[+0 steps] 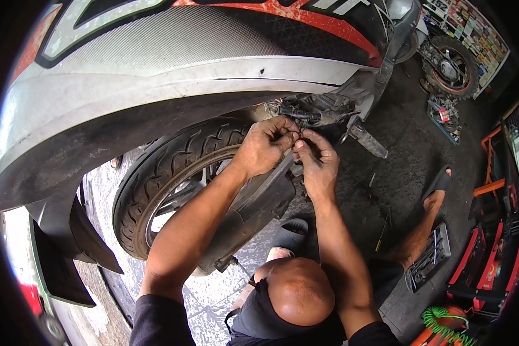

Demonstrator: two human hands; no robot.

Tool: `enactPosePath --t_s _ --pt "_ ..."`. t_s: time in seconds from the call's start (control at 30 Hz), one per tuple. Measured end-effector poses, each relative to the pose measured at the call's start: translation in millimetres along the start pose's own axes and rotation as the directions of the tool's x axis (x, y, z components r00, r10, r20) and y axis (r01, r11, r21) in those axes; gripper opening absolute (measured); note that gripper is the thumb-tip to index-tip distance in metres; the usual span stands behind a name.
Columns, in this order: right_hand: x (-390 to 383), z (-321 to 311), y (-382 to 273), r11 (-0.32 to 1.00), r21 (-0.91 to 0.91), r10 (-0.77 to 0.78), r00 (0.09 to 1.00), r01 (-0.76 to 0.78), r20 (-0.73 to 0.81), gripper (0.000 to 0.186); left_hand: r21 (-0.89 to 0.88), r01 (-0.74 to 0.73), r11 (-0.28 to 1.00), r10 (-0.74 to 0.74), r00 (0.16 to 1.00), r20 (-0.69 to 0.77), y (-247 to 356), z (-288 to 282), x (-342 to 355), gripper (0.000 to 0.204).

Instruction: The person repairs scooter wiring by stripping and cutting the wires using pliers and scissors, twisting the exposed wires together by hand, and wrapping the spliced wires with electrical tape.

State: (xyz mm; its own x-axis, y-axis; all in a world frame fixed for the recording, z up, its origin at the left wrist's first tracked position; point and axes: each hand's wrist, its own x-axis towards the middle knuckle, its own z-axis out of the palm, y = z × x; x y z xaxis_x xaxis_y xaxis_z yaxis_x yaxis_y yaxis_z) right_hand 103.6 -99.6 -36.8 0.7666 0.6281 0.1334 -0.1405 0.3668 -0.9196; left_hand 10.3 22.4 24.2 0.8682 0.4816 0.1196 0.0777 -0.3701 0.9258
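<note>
Head view: both hands up under the rear bodywork (173,81) of a motorbike, just above the rear tyre (161,167). Left hand (265,144) curled, fingertips pinched on a small dark part (296,136) at the edge of the underside. Right hand (316,158) right beside it, thumb and forefinger closed on the same spot; the two hands touch at the fingertips. Part is too small and shadowed to say what it is. Just above the hands sits a dark bracket with cables (305,112). A grey footpeg (368,140) sticks out to the right of them.

Below the arms: bent knee (300,294), sandalled foot (291,233) on the wet concrete floor (403,144). Screwdriver (382,230) lies on the floor near the right forearm. Socket tray (429,259) farther right, beside red tool racks (490,254). Second wheel (450,63) leans at top right.
</note>
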Motion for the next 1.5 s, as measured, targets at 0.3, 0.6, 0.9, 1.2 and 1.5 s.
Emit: enactPosePath --t_s 0.3,0.6,0.9,1.2,1.5 --pt "-4 3 -4 0.973 -0.212 -0.108 0.99 0.087 -0.089 0.023 -0.043 0.046 0.998 -0.044 0.998 0.046 7 -3 8 0.018" --pt "-4 2 -25 0.966 -0.26 -0.014 0.995 -0.014 -0.103 0.019 -0.084 0.307 0.948 -0.297 0.948 0.116 14 0 25 0.018" --pt "-18 12 -4 0.987 0.161 0.026 0.983 0.003 -0.181 0.017 -0.319 0.403 0.858 -0.372 0.915 0.155 16 5 22 0.008" --pt "-2 5 2 0.999 -0.036 -0.035 0.987 0.03 -0.155 0.006 -0.25 0.416 0.874 -0.373 0.906 0.2 11 1 26 0.009" --pt "13 -2 -7 0.504 -0.729 -0.547 0.824 0.463 0.145 0.015 0.013 0.047 0.999 -0.047 0.997 0.064 8 6 13 0.015"
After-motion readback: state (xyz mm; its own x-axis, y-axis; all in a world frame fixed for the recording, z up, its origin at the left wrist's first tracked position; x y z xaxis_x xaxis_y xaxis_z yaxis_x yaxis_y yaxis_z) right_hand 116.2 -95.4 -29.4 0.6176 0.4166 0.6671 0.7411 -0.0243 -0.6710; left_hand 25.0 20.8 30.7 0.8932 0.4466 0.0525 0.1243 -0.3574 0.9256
